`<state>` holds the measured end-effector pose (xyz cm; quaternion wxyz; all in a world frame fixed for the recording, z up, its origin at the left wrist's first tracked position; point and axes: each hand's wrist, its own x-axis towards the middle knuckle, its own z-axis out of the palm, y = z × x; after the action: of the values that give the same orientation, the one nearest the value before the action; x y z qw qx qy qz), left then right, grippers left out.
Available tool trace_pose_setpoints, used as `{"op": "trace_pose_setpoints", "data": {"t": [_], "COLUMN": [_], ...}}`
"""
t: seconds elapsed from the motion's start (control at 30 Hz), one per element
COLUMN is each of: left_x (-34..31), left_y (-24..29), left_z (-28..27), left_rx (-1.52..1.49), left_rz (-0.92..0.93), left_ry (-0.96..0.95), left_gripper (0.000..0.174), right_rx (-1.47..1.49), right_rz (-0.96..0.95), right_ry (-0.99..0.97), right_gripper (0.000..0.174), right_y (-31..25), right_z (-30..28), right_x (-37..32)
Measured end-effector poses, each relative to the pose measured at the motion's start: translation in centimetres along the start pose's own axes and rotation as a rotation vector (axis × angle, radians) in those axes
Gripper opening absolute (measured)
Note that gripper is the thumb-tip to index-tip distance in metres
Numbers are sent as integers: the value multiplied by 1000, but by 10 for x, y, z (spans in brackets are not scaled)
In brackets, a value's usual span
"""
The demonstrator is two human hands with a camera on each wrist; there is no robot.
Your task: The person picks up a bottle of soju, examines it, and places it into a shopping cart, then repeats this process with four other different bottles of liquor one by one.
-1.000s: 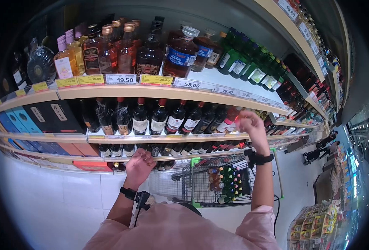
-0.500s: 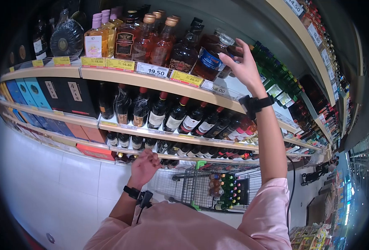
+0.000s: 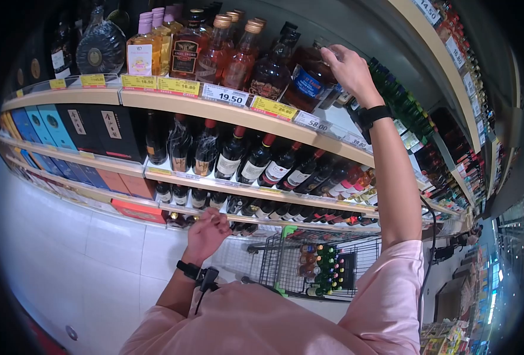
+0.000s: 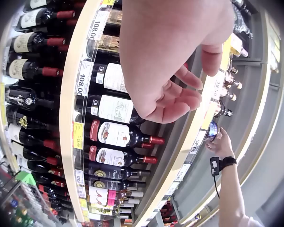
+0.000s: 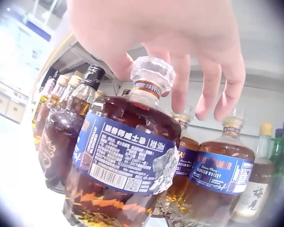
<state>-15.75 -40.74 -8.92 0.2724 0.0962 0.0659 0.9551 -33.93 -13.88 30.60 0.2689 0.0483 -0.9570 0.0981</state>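
Observation:
On the top shelf [image 3: 327,133], a square whisky bottle [image 5: 120,151] with a blue label and clear faceted stopper stands at the front edge, leaning a little in the right wrist view. My right hand [image 3: 349,70] reaches over it from above, thumb and fingers round its stopper and neck. Similar whisky bottles [image 5: 222,163] stand just behind, under the outer fingers. My left hand [image 3: 207,232] hangs in front of the lower shelves with its fingers loosely curled and nothing in them. Red-capped wine bottles [image 4: 116,132] are nearest to it in the left wrist view.
A shopping cart [image 3: 282,260] with several bottles inside stands below, against the shelves. Left of the whisky are a dark bottle [image 3: 271,74] and pink-amber bottles [image 3: 241,59]; green bottles [image 3: 407,100] stand to the right. Boxed goods [image 3: 105,133] fill the middle shelf's left end.
My right hand has risen from the wine shelf to the top shelf and come round the whisky bottle's stopper. The left hand has hardly moved. The view has shifted slightly.

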Motion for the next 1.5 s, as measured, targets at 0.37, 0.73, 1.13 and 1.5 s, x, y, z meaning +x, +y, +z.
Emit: {"op": "trace_pose_setpoints", "data": {"t": [0.37,0.73,1.13,1.5], "left_x": [-1,24,120,158], "left_y": [1,-10,-44,-115], "left_z": [2,17,126,208], "left_rx": [24,221,309,-83], "left_rz": [-42,-120,-108,-296], "left_ry": [-9,-160,-248,-466], "left_gripper": [20,23,59,82], "right_rx": [-315,-351,-324,-25], "right_rz": [-75,33,-19,-83], "right_ry": [-46,-51,188,-3], "right_gripper": [58,55,55,50], "right_y": [4,22,47,35], "right_z": [-9,-39,-118,-168], "right_x": [5,11,-12,-108]}}
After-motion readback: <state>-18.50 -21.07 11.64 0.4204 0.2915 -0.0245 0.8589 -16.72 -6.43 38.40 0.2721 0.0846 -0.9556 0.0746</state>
